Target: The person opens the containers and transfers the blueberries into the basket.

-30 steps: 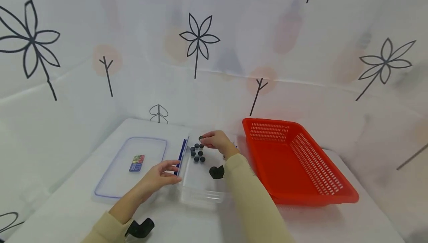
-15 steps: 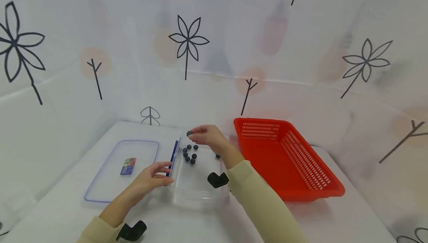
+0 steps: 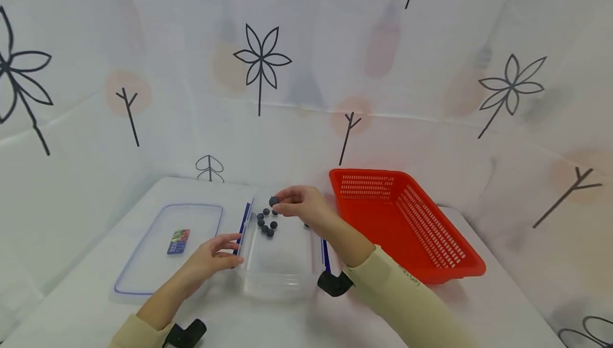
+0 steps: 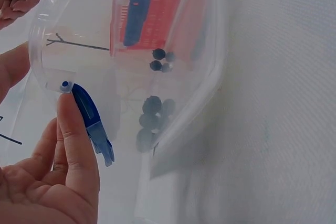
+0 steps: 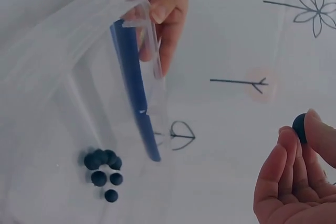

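A clear plastic container with blue side latches stands mid-table. Several blueberries lie in a loose cluster on its floor, and one more sits near its right side, partly behind my right wrist. Between thumb and fingertips, my right hand pinches a single blueberry above the far part of the container. My left hand rests at the container's left side, fingers extended; in the left wrist view a fingertip meets the blue latch, which hangs down.
A clear lid with a blue edge lies on the table to the left, bearing a small colourful label. To the right, close to the container, stands a red slotted basket. A patterned cloth hangs behind the table.
My right hand has lifted the blueberry from the cluster, then lowered it slightly. The head view has shifted to the right. My left hand has stayed at the container's side.
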Available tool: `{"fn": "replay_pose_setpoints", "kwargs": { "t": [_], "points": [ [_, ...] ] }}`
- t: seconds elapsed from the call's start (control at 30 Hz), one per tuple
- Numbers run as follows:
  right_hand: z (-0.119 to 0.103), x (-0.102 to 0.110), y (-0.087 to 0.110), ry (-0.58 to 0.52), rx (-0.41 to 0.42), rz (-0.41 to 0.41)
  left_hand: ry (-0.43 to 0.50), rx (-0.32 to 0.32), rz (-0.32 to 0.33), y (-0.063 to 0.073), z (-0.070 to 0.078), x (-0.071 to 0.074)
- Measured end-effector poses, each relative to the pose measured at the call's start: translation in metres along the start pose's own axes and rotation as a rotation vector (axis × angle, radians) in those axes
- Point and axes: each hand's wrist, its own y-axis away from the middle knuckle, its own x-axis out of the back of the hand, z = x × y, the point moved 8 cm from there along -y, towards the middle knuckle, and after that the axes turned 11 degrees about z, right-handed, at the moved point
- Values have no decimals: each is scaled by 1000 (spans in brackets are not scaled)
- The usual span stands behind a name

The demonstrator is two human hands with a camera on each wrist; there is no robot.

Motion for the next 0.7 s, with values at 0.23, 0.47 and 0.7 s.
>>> {"fn": "replay_pose_setpoints", "kwargs": {
  "t": [0.23,0.47,0.7],
  "points": [
    [7,20,17,6,-10,64,22,-8,-15,0,-1,0],
    [14,47,31,29,2,143,37,-20,-21,0,0,0],
    [23,83,42,54,-15,215,45,-7,0,0,-1,-1]
  ]
}}
